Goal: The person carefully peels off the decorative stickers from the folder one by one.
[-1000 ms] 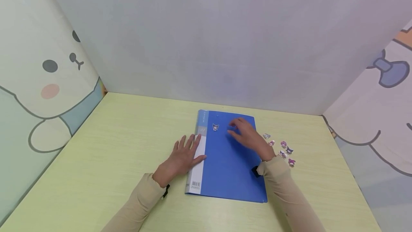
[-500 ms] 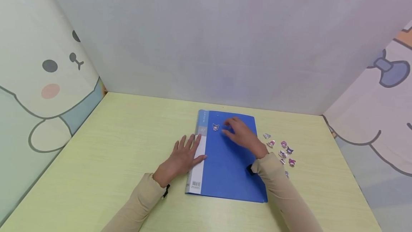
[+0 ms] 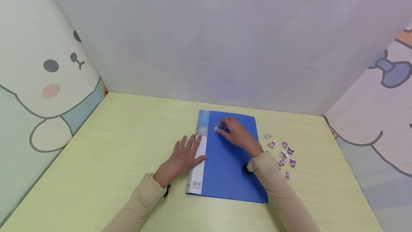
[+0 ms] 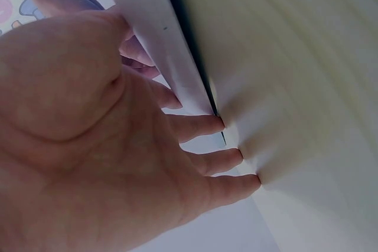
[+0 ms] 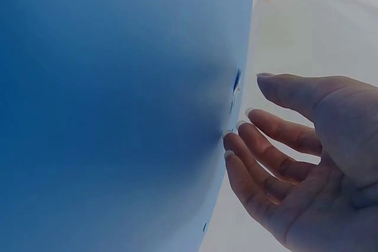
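Observation:
A blue ring-binder-like folder (image 3: 233,182) lies closed on the table, its white and light-blue spine to the left. Flat across that spine rests my left hand (image 3: 181,158), fingers spread; in the left wrist view, outer fingertips (image 4: 251,181) reach the tabletop beside it. A small cartoon-face sticker (image 3: 216,127) sits near the cover's upper left. My right hand (image 3: 238,133) is just right of this sticker, fingers loosely bent. In the right wrist view its thumb (image 5: 286,90) stands apart from the other fingers, with nothing seen between them.
Several loose cartoon stickers (image 3: 283,154) in purple, pink and white lie scattered on the pale yellow-green table (image 3: 145,124), right of the folder. A light curtain (image 3: 209,46) closes off the back. Cartoon-printed cloths hang at both sides.
My right hand has moved left across the cover to the sticker there. Its forearm shifted too, uncovering more of the loose stickers at right. My left hand has stayed in place.

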Tool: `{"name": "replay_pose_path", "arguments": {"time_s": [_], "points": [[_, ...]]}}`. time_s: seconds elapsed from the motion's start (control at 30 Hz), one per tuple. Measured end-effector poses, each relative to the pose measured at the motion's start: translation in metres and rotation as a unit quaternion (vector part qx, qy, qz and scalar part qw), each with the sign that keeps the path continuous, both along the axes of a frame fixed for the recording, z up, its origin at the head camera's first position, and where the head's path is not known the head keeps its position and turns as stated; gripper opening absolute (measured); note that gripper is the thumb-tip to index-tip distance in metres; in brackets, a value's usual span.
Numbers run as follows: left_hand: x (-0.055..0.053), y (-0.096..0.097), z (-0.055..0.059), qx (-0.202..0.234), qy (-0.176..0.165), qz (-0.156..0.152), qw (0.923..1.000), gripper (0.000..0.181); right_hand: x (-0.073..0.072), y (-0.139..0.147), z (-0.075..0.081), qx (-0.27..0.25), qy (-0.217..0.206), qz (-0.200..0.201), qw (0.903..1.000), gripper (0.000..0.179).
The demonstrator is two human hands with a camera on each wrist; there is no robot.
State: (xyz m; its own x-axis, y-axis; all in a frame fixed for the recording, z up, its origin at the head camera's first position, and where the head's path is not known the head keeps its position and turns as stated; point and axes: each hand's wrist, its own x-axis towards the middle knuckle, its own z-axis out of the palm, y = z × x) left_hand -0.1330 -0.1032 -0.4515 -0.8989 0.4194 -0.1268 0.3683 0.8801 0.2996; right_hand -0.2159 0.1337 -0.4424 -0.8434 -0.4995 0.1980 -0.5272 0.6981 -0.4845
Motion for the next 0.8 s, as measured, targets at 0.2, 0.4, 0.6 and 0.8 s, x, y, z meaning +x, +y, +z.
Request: {"name": "replay_pose_path", "arguments": {"time_s": [0.2, 0.4, 0.6, 0.8], "points": [[0.0, 0.0, -0.002, -0.006, 0.004, -0.001, 1.0, 0.075, -0.001, -0.006, -0.001, 0.003, -0.006, -0.003, 1.0, 0.027], [0.0, 0.0, -0.002, -0.007, 0.004, -0.001, 1.0, 0.075, -0.003, -0.009, -0.005, 0.006, -0.011, -0.005, 0.9999, 0.03], [0.0, 0.001, -0.002, -0.008, 0.001, 0.002, 1.0, 0.076, -0.003, -0.01, -0.007, 0.016, -0.007, -0.01, 0.9998, 0.031], [0.0, 0.001, -0.001, -0.009, -0.001, 0.004, 1.0, 0.076, -0.002, -0.011, -0.009, 0.021, -0.002, -0.01, 0.9997, 0.03]]}}
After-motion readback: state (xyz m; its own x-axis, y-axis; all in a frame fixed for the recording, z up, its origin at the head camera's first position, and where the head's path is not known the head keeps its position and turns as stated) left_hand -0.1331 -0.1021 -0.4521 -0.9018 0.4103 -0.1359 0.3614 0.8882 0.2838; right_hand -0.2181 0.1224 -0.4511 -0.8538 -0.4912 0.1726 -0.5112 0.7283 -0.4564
